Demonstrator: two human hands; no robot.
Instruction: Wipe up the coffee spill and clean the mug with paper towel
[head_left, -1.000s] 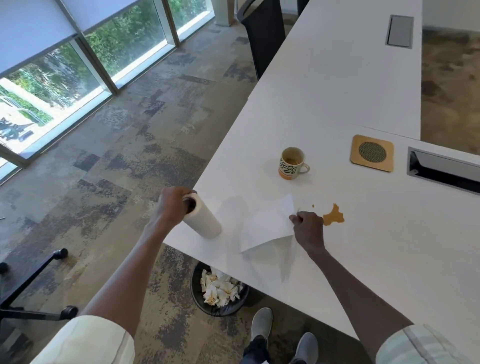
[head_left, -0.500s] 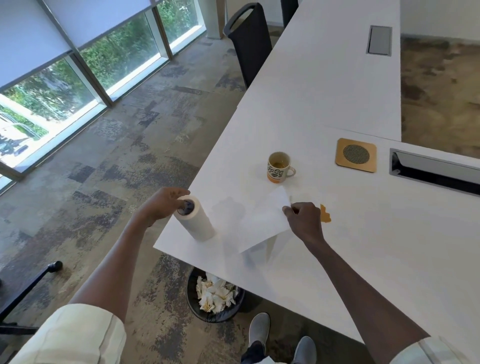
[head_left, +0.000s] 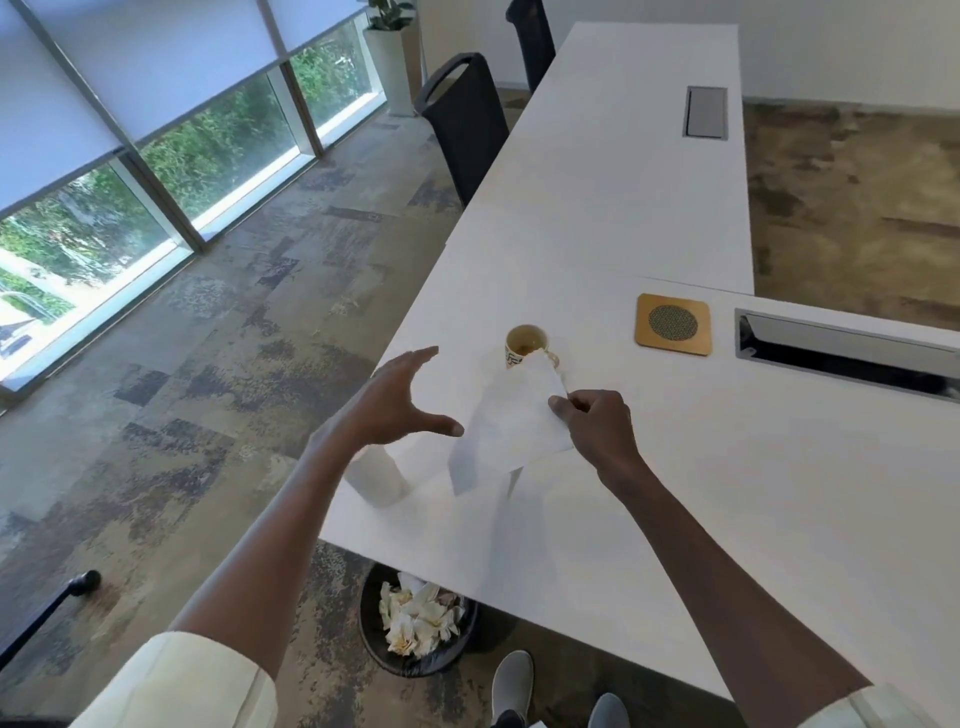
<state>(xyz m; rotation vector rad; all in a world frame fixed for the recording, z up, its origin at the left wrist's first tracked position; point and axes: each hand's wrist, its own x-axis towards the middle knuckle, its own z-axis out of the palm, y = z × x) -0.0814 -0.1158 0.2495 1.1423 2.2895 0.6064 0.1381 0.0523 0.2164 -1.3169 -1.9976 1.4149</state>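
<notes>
Since half a second ago your left hand (head_left: 400, 400) has let go of the white paper towel roll (head_left: 376, 475) and now hovers above it, grip spread, fingers splayed. The roll stands at the near left corner of the white desk (head_left: 727, 493). Your right hand (head_left: 597, 428) holds its pinch on the torn white paper sheet (head_left: 511, 431), lifted off the desk, its top corner overlapping the yellow patterned mug (head_left: 524, 345). The spill is hidden.
</notes>
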